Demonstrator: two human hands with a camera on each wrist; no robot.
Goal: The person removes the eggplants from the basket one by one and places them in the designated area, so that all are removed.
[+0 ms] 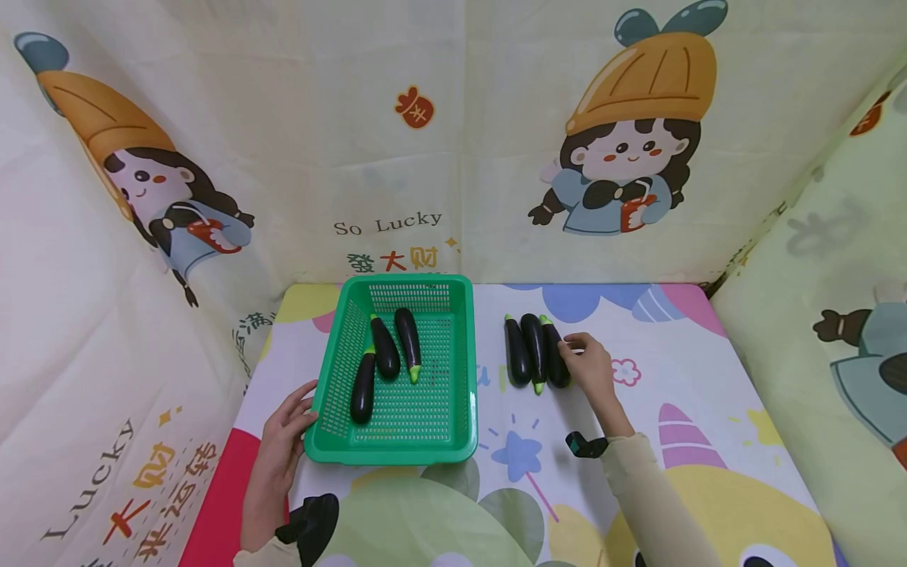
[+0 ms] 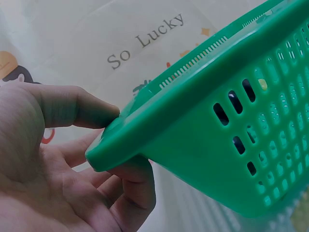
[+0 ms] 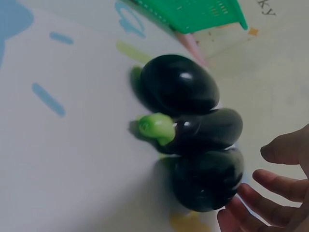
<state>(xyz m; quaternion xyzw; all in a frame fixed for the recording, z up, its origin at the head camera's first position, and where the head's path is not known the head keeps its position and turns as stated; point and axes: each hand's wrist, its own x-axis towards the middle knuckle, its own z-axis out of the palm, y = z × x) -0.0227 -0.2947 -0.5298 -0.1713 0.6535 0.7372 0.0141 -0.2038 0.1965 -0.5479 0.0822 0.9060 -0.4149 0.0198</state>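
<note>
The left grip (image 1: 279, 441) pinches the green basket (image 1: 471, 370) by its rim. The right grip (image 1: 590, 374), empty with fingers loosely spread, is beside the nearest of three eggplants (image 1: 534, 354) lying just left of it; a sideways nudge could roll these rounded, close-set eggplants away.

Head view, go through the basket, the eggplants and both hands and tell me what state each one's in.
Green basket: upright, holding three eggplants
Basket eggplants: lying down, two stems away from the person
Loose eggplants: three, lying side by side
Left hand: pinching the basket's rim
Right hand: at the rightmost loose eggplant, not gripping
</note>
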